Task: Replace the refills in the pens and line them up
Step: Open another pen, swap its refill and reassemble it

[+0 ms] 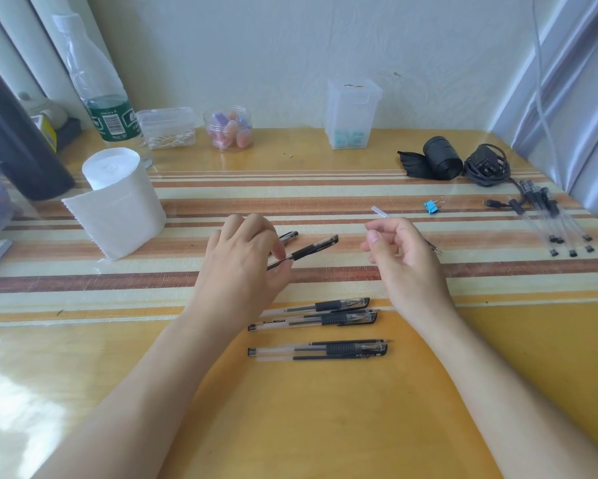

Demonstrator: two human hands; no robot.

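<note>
My left hand (245, 257) hovers over the striped mat and pinches a black pen part (307, 251) that points up and to the right. A second dark pen piece (288, 236) lies just behind it. My right hand (401, 257) holds a thin clear refill (380, 213); its tip sticks out past the hand at the lower right. Several capped black gel pens (325, 316) and loose refills lie side by side near the front, with another pen (325, 350) below them. A bundle of clear pens (560, 229) lies at the far right.
A tissue roll (118, 202) stands at the left, a water bottle (100, 95) behind it. Small clear boxes (168, 127), a jar of erasers (228, 129) and a clear holder (351, 114) line the wall. A black tape roll (440, 162), a cable (487, 165) and a blue clip (431, 206) sit at the right.
</note>
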